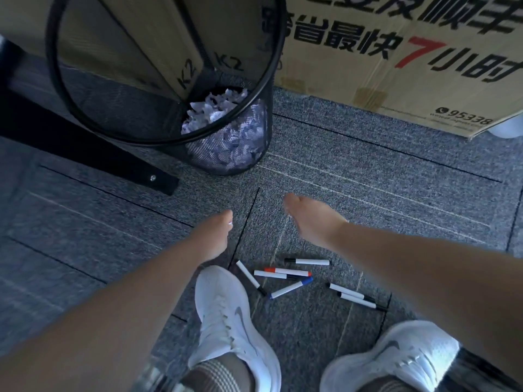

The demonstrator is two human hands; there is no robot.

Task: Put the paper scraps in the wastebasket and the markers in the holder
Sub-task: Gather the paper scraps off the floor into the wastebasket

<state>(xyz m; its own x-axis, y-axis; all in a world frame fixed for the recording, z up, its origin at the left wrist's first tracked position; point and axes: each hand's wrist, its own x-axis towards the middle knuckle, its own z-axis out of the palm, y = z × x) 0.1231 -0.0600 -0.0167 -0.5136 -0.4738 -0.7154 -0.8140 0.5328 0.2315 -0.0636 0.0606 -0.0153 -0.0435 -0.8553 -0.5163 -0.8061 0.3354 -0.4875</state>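
A black mesh wastebasket (85,114) stands on the grey carpet at upper left, with crumpled white paper scraps (215,108) at its bottom. Several white markers lie on the floor between my feet: one with a red cap (287,271), one with a blue cap (291,288), others with black caps (307,262) (355,297). My left hand (213,236) and my right hand (308,219) hang above the carpet just beyond the markers, fingers pointing away, holding nothing visible. No marker holder is in view.
A large printed cardboard box (396,58) stands at upper right against the basket. A black desk foot (85,154) runs across the left. My two white sneakers (229,315) (396,360) stand at the bottom, the left one touching a marker.
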